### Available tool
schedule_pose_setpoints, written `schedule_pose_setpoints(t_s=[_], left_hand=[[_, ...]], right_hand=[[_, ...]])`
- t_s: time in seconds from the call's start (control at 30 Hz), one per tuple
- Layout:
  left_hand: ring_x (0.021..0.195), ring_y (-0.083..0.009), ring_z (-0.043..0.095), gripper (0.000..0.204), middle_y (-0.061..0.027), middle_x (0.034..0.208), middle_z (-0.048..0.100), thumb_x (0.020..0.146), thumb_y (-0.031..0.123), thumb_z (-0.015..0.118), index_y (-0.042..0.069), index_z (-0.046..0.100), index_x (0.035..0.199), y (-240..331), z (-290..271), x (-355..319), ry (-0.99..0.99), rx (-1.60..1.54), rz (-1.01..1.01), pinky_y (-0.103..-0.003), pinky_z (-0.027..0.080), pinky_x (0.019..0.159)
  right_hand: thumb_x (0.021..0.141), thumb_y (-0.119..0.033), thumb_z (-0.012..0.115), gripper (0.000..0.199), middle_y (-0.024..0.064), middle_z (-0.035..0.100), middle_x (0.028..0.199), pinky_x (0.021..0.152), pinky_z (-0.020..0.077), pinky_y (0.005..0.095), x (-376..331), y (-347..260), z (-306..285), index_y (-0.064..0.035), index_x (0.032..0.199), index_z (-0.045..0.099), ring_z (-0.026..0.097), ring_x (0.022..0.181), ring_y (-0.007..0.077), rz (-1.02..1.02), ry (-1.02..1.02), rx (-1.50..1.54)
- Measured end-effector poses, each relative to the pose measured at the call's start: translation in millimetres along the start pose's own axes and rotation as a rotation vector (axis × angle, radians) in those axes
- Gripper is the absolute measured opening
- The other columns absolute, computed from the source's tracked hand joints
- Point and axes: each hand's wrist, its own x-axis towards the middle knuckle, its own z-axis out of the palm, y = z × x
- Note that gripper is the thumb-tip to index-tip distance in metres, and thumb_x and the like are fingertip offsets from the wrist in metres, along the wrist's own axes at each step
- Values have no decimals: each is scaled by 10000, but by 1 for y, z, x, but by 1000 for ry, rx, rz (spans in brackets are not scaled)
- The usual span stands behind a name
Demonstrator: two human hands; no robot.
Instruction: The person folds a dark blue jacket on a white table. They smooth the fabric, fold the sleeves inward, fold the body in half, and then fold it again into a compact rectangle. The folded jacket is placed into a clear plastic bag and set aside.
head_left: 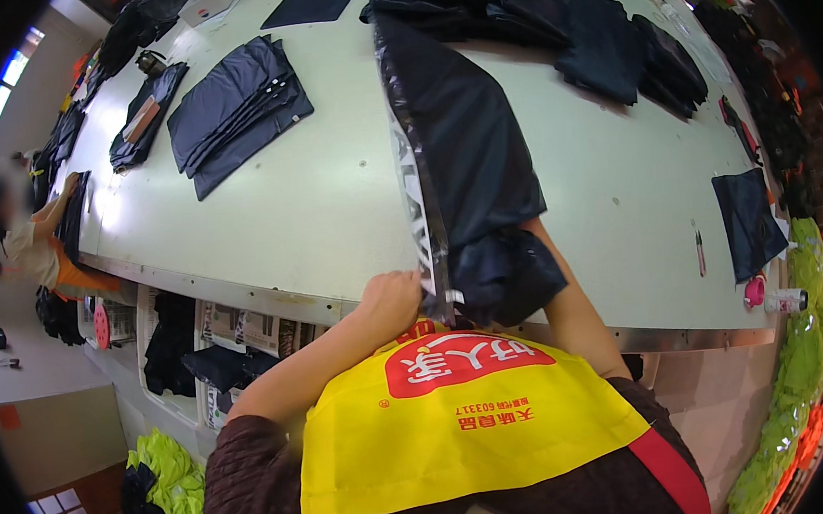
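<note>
**Dark garment going into its clear bag at the table edge**

Here we are at the near edge of the table (331, 215), and the bagging step looks to be in hand. The left hand (391, 300) is curled tight, fingers pinched on the open mouth of the clear plastic bag (414, 199), right at the bag's near corner. Running away from that hand across the table lies the dark folded garment (466, 146), most of it already inside the bag, its near end bunched just right of the left hand.

The right hand? Can't tell: the forearm goes in under that bunched end and the hand is hidden by cloth, so its grip is anyone's guess.

Judging from this, the next move calls for holding the mouth steady while the loose end is tucked in flat, without snagging the thin film.

Further out beyond the left hand sits a stack of dark cut pieces (235, 107).
</note>
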Motion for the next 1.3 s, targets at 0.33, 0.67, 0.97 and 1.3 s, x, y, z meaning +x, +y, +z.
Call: schedule_pose_setpoints(t_s=[0.33,0.67,0.97,1.3], left_hand=[[737,-381,632,209,-203,780,644,794,215,610,29,576,883,-23,41,-3,-167,-42,5,-468,494,671],[643,-283,646,207,-132,672,646,873,162,510,-22,583,931,36,0,55,-48,-668,-13,-371,506,643],[584,-164,616,188,-114,703,622,851,57,497,-24,541,1015,11,53,83,14,-1270,-274,-300,511,594],[579,-128,580,125,-50,637,592,850,119,562,4,577,805,2,24,85,-120,-932,-130,-269,481,545]], right_hand=[[813,-275,641,483,227,648,1010,909,446,384,9,25,6,59,1154,567,610,984,357,-204,116,-238],[823,-318,623,504,267,635,1011,897,448,392,87,-58,-39,75,1133,569,602,995,384,-164,-49,-1218],[816,-405,578,604,338,519,1129,974,355,466,-17,-31,-2,135,1085,551,501,1048,446,-565,-18,-1499],[746,-124,607,658,189,454,1303,886,383,466,-7,25,-14,-84,1369,400,506,1062,319,-951,229,-2047]])
